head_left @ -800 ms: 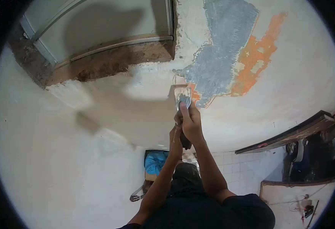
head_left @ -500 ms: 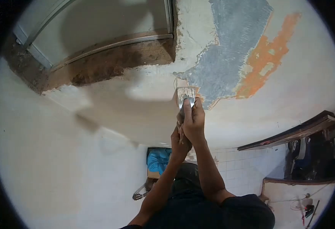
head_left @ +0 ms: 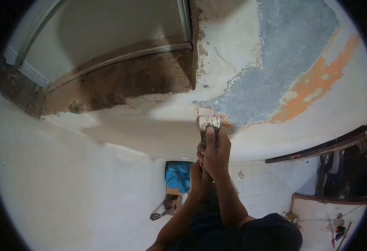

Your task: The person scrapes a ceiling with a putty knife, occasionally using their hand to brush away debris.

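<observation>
My right hand [head_left: 217, 155] is closed around a putty knife [head_left: 209, 121], its thumb lying along the wide metal blade, which is smeared with pale scrapings. Just below, my left hand [head_left: 197, 180] is closed at the lower end of the handle; its fingers are partly hidden behind the right hand. The blade's edge lies against the wall at the lower tip of a grey bare patch [head_left: 267, 88]. An orange patch [head_left: 313, 94] runs along that patch's right side, and cream paint [head_left: 227, 48] flakes on its left.
A recessed window [head_left: 120, 37] with a rough brown sill [head_left: 145, 75] is at upper left. Below are a blue bag [head_left: 178, 175], a guitar-like headstock [head_left: 156, 216] and white floor tiles [head_left: 254, 180]. A dark wooden frame [head_left: 321, 144] stands to the right.
The putty knife and both hands sit slightly lower and further right in view. The wall patches have also shifted down and right as the camera moved. Both hands remain closed.
</observation>
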A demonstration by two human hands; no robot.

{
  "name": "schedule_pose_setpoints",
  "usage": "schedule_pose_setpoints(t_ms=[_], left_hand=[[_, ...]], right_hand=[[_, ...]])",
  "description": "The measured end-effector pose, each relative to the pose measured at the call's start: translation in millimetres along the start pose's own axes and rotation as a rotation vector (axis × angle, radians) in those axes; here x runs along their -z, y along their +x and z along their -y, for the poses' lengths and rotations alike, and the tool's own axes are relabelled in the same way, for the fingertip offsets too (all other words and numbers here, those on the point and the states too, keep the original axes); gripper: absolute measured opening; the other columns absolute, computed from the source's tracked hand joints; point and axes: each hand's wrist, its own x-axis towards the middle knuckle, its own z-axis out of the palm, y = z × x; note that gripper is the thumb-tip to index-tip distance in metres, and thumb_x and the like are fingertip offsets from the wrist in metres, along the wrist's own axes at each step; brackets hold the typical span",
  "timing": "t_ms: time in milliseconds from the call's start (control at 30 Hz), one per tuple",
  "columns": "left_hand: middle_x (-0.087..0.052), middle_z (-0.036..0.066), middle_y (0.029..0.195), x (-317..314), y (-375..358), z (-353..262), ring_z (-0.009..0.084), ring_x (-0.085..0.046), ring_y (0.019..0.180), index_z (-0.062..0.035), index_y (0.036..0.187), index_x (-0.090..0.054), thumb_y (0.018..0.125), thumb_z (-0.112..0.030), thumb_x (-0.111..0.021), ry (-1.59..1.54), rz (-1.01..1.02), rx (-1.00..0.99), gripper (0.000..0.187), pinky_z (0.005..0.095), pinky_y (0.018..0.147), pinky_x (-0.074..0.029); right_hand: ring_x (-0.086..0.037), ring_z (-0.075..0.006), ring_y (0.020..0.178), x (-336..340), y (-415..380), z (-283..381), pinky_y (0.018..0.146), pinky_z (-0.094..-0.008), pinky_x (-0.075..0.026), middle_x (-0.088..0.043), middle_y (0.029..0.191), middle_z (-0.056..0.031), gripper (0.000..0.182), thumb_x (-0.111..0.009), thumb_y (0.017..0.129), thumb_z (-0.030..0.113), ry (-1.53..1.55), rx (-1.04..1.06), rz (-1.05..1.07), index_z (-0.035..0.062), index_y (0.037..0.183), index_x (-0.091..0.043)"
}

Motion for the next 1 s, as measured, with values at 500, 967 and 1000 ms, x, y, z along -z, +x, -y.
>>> schedule_pose_setpoints(t_ms=[500,967,1000], left_hand=[[-0.062,0.01,0.079,12,19,-15,0.0143,-0.057,0.07,0.0051,0.093,-0.054,0.088,-0.044,-0.049,-0.072,-0.052,-0.314,0.05,0.0284,0.059,-0.045],[-0.051,0.008,0.052,10,-13,-3,0.015,-0.05,0.047,0.0026,0.08,-0.053,0.096,-0.036,-0.037,-0.073,0.111,0.024,0.044,0.0328,0.042,-0.034],[-0.052,0.006,0.054,7,-13,1,0.0117,-0.048,0.05,0.0018,0.079,-0.051,0.095,-0.03,-0.039,-0.131,0.095,-0.008,0.037,0.029,0.044,-0.036]], right_hand=[[-0.039,-0.003,0.043,-17,12,16,0.034,-0.0189,-0.031,-0.044,0.061,0.0006,0.022,-0.041,0.096,0.022,-0.147,0.308,0.022,0.0015,0.092,-0.048],[-0.043,-0.0066,0.042,14,-14,-5,0.035,-0.0213,-0.036,-0.048,0.063,-0.0015,0.018,-0.038,0.097,0.02,0.054,0.052,0.08,0.0024,0.097,-0.044],[-0.043,-0.0065,0.042,17,-14,-5,0.035,-0.0212,-0.036,-0.048,0.064,-0.0015,0.018,-0.038,0.097,0.02,0.08,0.029,0.12,0.0023,0.098,-0.044]])
